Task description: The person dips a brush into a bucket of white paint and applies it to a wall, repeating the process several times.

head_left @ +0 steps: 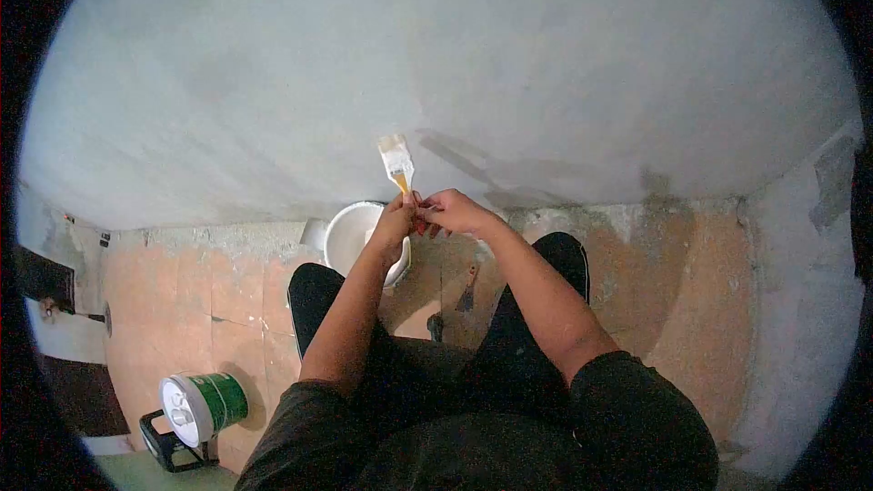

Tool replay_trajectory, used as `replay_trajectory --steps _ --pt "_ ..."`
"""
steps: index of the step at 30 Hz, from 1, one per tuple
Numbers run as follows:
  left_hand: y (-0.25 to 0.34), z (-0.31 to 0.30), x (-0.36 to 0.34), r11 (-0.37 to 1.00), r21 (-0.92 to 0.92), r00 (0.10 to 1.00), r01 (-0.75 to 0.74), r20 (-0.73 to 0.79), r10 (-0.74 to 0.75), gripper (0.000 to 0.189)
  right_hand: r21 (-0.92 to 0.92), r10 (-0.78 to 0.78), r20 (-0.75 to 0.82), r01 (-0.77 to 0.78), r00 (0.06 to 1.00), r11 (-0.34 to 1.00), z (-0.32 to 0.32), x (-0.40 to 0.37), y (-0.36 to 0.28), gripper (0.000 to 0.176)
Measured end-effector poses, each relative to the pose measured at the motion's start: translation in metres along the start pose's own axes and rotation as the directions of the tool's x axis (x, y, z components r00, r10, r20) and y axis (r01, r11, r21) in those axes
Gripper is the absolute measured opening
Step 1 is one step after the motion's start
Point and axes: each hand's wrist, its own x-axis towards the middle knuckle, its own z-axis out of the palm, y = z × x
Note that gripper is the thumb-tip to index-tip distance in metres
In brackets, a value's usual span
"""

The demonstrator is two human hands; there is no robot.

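A paintbrush (397, 162) with white-coated bristles and a yellow handle points up toward the wall. My left hand (393, 223) is closed around its handle. Right beside it, my right hand (455, 213) has its fingers pinched together against the left fingers; whatever lies between them is too small to make out. Below the left hand stands a round white bucket (338, 235), partly covered by my wrist, with pale material at its rim.
A grey-white wall (273, 82) rises in front. On the tiled floor (182, 291) between my knees lies a scraper (467, 291) with a wooden handle. A green-and-white paint pail (218, 402) and a black-framed object (164, 445) are at lower left.
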Motion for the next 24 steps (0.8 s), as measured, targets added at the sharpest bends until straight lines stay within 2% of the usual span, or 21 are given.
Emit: replay_trajectory --steps 3,6,8,10,12,13,14,16,17,18,19,20,21,24 --pt "0.009 0.01 -0.014 0.998 -0.009 0.998 -0.061 0.025 0.062 0.035 0.294 -0.124 0.031 0.11 0.992 0.95 0.007 -0.013 0.0 0.026" --pt "0.014 -0.001 -0.014 0.998 0.009 0.998 -0.061 0.011 0.061 0.041 0.314 -0.133 0.01 0.124 0.991 0.941 0.012 -0.007 -0.004 0.023" --pt "0.013 -0.003 -0.011 0.977 0.212 0.999 -0.034 -0.016 0.038 0.045 0.344 -0.129 -0.009 0.124 0.992 0.931 0.008 -0.005 0.003 0.022" --pt "0.024 -0.017 -0.014 0.892 0.374 0.967 0.255 -0.074 -0.245 0.06 0.37 -0.119 -0.02 0.118 0.993 0.922 0.002 0.003 0.007 0.021" --pt "0.042 -0.038 -0.009 0.606 0.702 0.892 0.375 -0.094 -0.443 0.058 0.22 -0.08 -0.006 0.079 0.997 0.972 -0.006 0.019 0.023 0.019" --pt "0.049 -0.051 -0.016 0.463 0.88 0.964 0.104 0.026 -0.266 0.053 0.152 -0.124 -0.033 0.128 0.992 0.98 -0.009 0.03 0.029 0.019" --pt "0.036 -0.073 -0.007 0.33 0.938 0.973 0.108 -0.031 -0.23 0.052 0.148 -0.133 -0.019 0.134 0.991 0.98 -0.014 0.041 0.039 0.019" --pt "0.028 -0.09 -0.005 0.281 0.93 0.952 0.236 -0.164 -0.258 0.054 -0.182 -0.089 -0.102 0.07 0.991 0.981 -0.018 0.057 0.069 0.02" --pt "0.032 -0.091 -0.003 0.277 0.922 0.948 0.269 -0.202 -0.247 0.055 -0.147 -0.041 -0.181 0.014 0.983 0.989 -0.02 0.053 0.071 0.02" --pt "0.037 -0.088 -0.003 0.275 0.913 0.941 0.301 -0.238 -0.24 0.056 -0.148 -0.03 -0.165 0.005 0.986 0.989 -0.025 0.054 0.081 0.02" --pt "0.039 -0.083 0.0 0.283 0.912 0.951 0.296 -0.253 -0.18 0.056 -0.315 -0.09 -0.139 0.042 0.986 0.948 -0.034 0.056 0.09 0.019" --pt "0.052 -0.079 -0.002 0.306 0.892 0.938 0.334 -0.284 -0.198 0.057 -0.478 -0.147 -0.096 0.084 0.984 0.874 -0.035 0.064 0.091 0.019" --pt "0.055 -0.084 -0.005 0.354 0.875 0.939 0.332 -0.272 -0.209 0.057 -0.482 -0.126 -0.156 0.036 0.98 0.876 -0.027 0.064 0.086 0.018" --pt "0.072 -0.083 -0.016 0.443 0.831 0.936 0.336 -0.24 -0.258 0.058 -0.56 -0.113 -0.103 0.036 0.988 0.828 -0.009 0.067 0.078 0.019"
